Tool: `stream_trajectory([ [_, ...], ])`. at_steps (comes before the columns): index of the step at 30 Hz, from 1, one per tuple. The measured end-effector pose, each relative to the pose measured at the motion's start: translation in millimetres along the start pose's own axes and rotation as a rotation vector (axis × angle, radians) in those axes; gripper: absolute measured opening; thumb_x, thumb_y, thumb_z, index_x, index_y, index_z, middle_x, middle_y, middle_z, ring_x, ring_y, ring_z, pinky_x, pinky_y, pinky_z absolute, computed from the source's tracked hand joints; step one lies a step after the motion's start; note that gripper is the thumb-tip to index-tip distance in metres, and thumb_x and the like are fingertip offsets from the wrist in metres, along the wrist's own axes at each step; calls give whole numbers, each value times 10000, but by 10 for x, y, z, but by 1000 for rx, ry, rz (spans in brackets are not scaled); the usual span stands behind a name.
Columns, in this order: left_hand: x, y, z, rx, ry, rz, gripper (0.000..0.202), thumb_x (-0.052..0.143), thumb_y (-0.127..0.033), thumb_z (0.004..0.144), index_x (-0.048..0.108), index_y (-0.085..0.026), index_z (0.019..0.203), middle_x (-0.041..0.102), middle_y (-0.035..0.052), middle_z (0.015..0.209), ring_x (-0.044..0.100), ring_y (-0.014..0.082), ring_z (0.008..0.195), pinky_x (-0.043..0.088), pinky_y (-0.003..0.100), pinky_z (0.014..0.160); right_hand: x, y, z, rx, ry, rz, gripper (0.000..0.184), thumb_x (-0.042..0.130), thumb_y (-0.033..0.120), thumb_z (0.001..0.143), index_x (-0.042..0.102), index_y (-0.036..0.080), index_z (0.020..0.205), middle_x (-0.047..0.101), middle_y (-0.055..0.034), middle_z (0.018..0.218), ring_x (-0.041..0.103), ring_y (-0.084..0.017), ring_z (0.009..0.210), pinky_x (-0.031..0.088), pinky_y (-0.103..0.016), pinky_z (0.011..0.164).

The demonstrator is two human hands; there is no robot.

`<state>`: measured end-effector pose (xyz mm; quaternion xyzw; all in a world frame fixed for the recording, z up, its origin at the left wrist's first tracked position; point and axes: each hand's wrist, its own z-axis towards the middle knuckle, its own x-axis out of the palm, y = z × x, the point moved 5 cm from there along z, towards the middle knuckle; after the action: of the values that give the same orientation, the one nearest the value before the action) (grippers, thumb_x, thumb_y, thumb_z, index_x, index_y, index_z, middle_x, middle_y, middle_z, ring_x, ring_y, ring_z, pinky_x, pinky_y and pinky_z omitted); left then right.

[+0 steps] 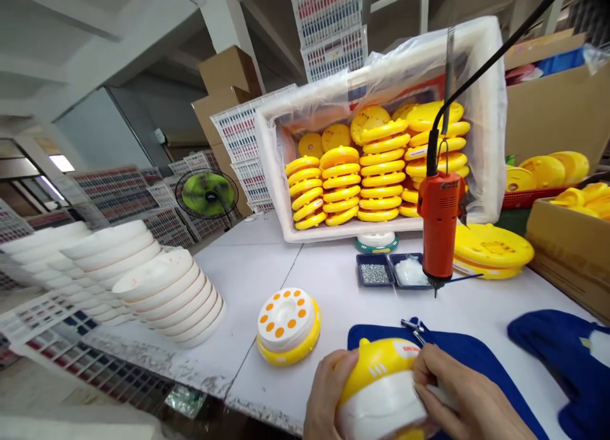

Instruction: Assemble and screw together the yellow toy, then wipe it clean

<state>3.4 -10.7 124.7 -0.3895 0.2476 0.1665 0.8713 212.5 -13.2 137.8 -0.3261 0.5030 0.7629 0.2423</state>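
Observation:
My left hand cups the left side of a yellow-and-white plastic round casing low in the view. My right hand presses on its right side, fingers closed around it. The casing has a small yellow knob on top. Both hands rest over a blue cloth mat, where metal tweezers lie just above my right hand. To the left stands a yellow disc with a white, orange-dotted top. A red electric screwdriver hangs above the white worktable.
Two small trays hold metal screws and white material. A stack of white bowl-shaped parts stands left. A plastic-lined white foam box holds stacked yellow discs. Cardboard boxes and a green fan stand nearby.

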Motion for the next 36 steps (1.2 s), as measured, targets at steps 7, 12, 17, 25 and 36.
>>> stream_trajectory([
  [7, 7, -85, 26, -76, 69, -46, 933, 799, -166, 568, 392, -348, 1388, 476, 72, 1333, 501, 301, 1219, 447, 481, 1025, -107, 12, 11, 31, -12, -53, 78, 489, 182, 860, 491, 219, 791, 598, 35, 701, 582, -107, 587, 448, -200, 541],
  [12, 19, -112, 34, -39, 68, -32, 941, 813, -191, 578, 373, -360, 1393, 480, 66, 1320, 510, 297, 1201, 459, 477, 1010, -69, -13, -2, 102, 15, -13, 72, 464, 179, 849, 476, 220, 791, 590, 35, 720, 567, -108, 610, 430, -207, 572],
  [17, 29, -108, 36, -37, 83, -27, 977, 804, -145, 546, 367, -360, 1393, 473, 58, 1328, 498, 294, 1212, 449, 462, 1024, -19, -37, -24, 138, 60, 28, 61, 442, 207, 845, 472, 217, 793, 588, 21, 759, 559, -116, 658, 415, -222, 613],
  [25, 63, 8, -39, -47, 97, 9, 970, 794, -137, 522, 387, -305, 1386, 451, 79, 1351, 484, 300, 1229, 446, 445, 1033, 23, -77, -30, 195, 104, 39, 91, 421, 261, 868, 455, 223, 794, 589, 22, 779, 561, -126, 687, 407, -242, 639],
  [36, 100, 99, -81, 50, -64, 63, 435, 403, -457, 956, 487, -292, 1349, 576, 108, 1209, 577, 253, 1118, 502, 380, 915, -35, 38, -30, 80, 46, -3, 77, 468, 217, 846, 499, 228, 776, 616, 36, 763, 584, -85, 645, 432, -162, 596],
])
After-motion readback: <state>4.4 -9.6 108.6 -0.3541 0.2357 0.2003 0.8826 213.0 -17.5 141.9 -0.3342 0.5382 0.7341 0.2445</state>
